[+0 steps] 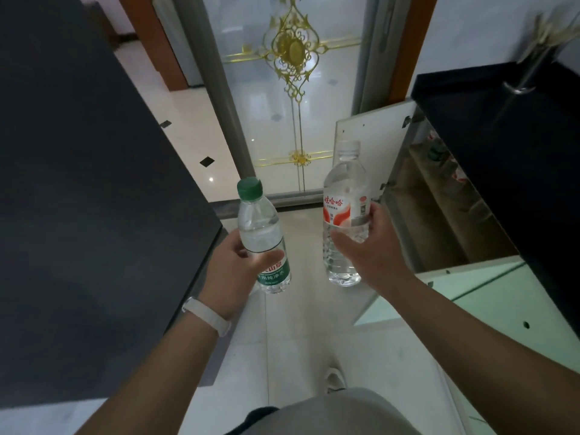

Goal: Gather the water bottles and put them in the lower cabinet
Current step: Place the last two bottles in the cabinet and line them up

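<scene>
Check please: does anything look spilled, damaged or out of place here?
Nothing stands out. The green-capped bottle in the left hand and the red-labelled bottle in the right hand are capped, with no spill visible. The cabinet door stands open.

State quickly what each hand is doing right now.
Left hand: grips the green-capped water bottle.
Right hand: grips the red-labelled water bottle.

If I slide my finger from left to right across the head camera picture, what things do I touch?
Dark counter → left hand → green-capped bottle → red-labelled bottle → right hand → open lower cabinet.
</scene>
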Tool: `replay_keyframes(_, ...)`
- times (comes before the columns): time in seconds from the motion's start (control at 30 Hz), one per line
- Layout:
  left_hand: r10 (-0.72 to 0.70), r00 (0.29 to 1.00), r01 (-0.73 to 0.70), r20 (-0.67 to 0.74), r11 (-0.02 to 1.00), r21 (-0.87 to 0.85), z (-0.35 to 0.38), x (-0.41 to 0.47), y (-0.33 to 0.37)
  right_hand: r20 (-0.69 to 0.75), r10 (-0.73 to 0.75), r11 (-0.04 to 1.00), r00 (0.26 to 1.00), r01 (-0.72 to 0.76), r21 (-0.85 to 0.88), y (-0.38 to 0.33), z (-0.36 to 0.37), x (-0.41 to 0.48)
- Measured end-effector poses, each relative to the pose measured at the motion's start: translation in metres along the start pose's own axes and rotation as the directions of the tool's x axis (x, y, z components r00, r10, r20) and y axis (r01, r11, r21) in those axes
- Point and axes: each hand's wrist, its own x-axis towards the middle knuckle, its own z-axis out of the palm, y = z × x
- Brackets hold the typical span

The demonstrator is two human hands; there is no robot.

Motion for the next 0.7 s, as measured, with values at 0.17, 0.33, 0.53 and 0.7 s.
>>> replay_keyframes(0.17, 0.009, 0.999, -0.010, 0.041, 1.000, 0.007, 0.015, 0.056, 0.013, 0.002, 0.039, 0.999, 0.999, -0.039, 0.029, -0.011, -0.004, 0.046)
replay_keyframes(0.33, 0.008, 0.995, -0.010, 0.097, 1.000, 0.012, 0.024, 0.134, 0.011, -0.037, 0.076, 0.997, 0.996, -0.076, 0.001, -0.008, 0.004, 0.094)
replay_keyframes(0.53, -0.004, 0.962, 0.006, 0.273, 1.000, -0.004, 0.037, 0.248, 0.016, -0.223, 0.132, 0.990, 0.966, -0.141, -0.024, -0.012, 0.028, 0.155)
replay_keyframes(0.7, 0.014, 0.895, -0.003, 0.446, 1.000, -0.026, 0.057, 0.337, 0.036, -0.338, 0.168, 0.978, 0.926, -0.200, -0.064, -0.032, 0.039, 0.198)
